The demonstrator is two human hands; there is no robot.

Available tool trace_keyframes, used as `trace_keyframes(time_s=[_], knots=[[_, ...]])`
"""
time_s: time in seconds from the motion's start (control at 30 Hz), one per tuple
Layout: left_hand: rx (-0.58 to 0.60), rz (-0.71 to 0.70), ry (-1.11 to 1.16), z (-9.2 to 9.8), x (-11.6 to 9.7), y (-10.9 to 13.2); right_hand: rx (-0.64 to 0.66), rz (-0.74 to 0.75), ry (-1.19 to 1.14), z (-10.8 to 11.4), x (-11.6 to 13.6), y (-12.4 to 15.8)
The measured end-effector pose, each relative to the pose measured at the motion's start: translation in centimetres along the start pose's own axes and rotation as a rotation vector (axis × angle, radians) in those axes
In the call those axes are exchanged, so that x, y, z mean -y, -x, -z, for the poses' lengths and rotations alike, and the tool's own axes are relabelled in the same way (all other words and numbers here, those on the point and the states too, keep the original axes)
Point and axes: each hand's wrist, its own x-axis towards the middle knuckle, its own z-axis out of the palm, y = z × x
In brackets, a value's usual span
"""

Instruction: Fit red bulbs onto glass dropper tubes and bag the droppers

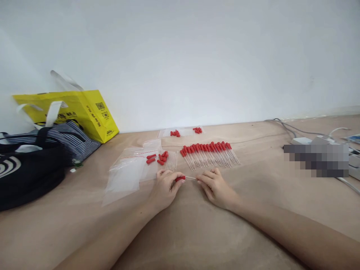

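My left hand (165,188) pinches a red rubber bulb (180,178) between thumb and fingers. From the bulb's right end a thin clear glass dropper tube (191,178) runs to my right hand (214,187), whose fingertips are closed on its far end. Just beyond my hands lies a slanted row of droppers (209,150), red bulbs at the back and clear tubes towards me. Left of that row are bare tubes (171,161) side by side, and several loose red bulbs (162,157) lie beside them.
Clear zip bags (125,168) are spread at the left. More red bulbs (175,133) and tubes lie on a bag near the wall. A yellow shopping bag (95,116), striped bag (70,140) and black bag (30,176) stand far left. Cables and white adapters (302,141) are at the right.
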Motion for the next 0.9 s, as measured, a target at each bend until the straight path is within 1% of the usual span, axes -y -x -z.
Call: trace_keyframes(time_s=[0.1, 0.23, 0.4, 0.53, 0.63, 0.73, 0.9], knots=[[0.017, -0.017, 0.013, -0.1, 0.0, 0.1, 0.014, 0.039, -0.001, 0.2, 0.0, 0.0], [-0.007, -0.050, 0.012, 0.0, -0.1, 0.1, 0.060, 0.068, 0.034, 0.5, -0.2, -0.1], [-0.019, -0.144, -0.051, 0.2, -0.6, 0.3, 0.100, 0.120, 0.086, 0.7, -0.3, -0.2], [-0.046, -0.184, -0.109, 0.4, -1.1, 0.6, 0.097, 0.155, 0.127, 1.0, -0.3, -0.3], [-0.048, -0.220, -0.148, 0.4, -1.3, 0.8, 0.116, 0.172, 0.115, 1.3, -0.5, -0.3], [-0.046, -0.239, -0.157, 0.5, -1.5, 0.8, 0.128, 0.159, 0.076, 1.4, -0.5, -0.3], [-0.045, -0.230, -0.140, 0.4, -1.6, 0.8, 0.101, 0.098, -0.004, 1.0, 0.0, -0.2]])
